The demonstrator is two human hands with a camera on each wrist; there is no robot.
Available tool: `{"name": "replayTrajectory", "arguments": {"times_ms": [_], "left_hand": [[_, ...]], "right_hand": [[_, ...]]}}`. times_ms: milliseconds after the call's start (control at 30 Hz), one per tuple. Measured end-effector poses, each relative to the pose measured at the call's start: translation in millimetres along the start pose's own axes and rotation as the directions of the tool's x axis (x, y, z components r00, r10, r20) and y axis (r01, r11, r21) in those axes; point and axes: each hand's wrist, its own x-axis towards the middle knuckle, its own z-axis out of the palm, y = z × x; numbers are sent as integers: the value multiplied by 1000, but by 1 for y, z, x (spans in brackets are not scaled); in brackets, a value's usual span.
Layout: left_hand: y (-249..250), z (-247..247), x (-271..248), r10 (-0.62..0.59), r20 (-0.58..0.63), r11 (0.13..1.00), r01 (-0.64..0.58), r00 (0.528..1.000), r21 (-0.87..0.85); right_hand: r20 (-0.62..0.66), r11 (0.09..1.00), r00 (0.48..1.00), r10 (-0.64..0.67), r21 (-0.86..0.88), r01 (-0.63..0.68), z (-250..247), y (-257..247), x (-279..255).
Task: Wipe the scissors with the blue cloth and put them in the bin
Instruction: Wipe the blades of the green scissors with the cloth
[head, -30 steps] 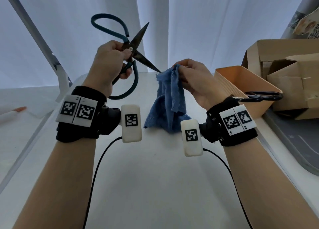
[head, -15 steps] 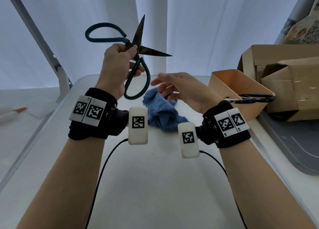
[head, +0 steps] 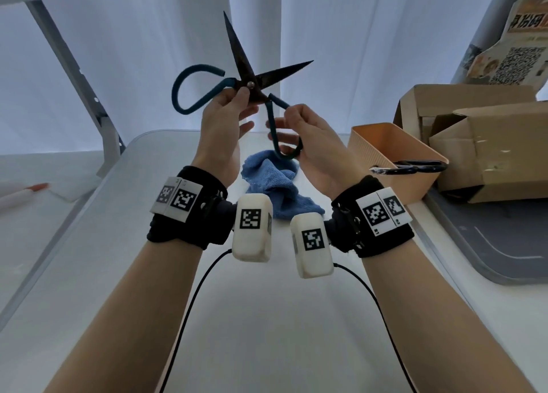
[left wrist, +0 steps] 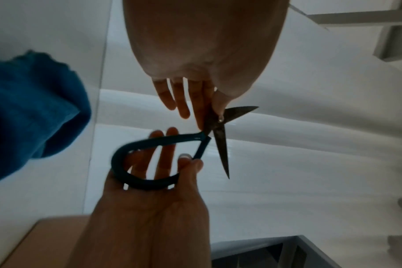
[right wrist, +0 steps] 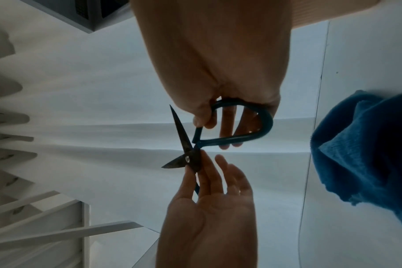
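Note:
The scissors [head: 252, 78] have teal loop handles and dark blades, spread apart and pointing up, held in the air above the table. My left hand [head: 241, 97] pinches them at the pivot between thumb and forefinger, with its other fingers straight. My right hand [head: 292, 125] grips the lower handle loop, fingers through it and thumb on the handle, as the left wrist view [left wrist: 186, 159] also shows. The blue cloth [head: 275, 182] lies crumpled on the table under both hands, untouched. The orange bin [head: 385, 143] stands to the right.
A second pair of black scissors [head: 415, 167] lies across the bin's near rim. Cardboard boxes [head: 474, 143] and a grey tray [head: 489, 244] sit right of the white table [head: 267, 318]. A metal frame [head: 89, 96] rises at the left; white curtains hang behind.
My right hand has let the cloth fall to the table, risen and taken the lower handle loop. The left hand has turned the blades upward and now pinches at the pivot.

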Motion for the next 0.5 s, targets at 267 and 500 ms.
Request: {"name": "replayTrajectory", "arguments": {"times_ms": [267,500], "left_hand": [[-12,-20,-16,-344,-46,818,276,938,-504],[-8,-35,-28,-199,-6,951,192,980,-242]], "right_hand": [[-144,991,987,-69,-125,51,-9,-11,-11],[-152,998,988,-21,-58,12,-13,-15,-20]]}}
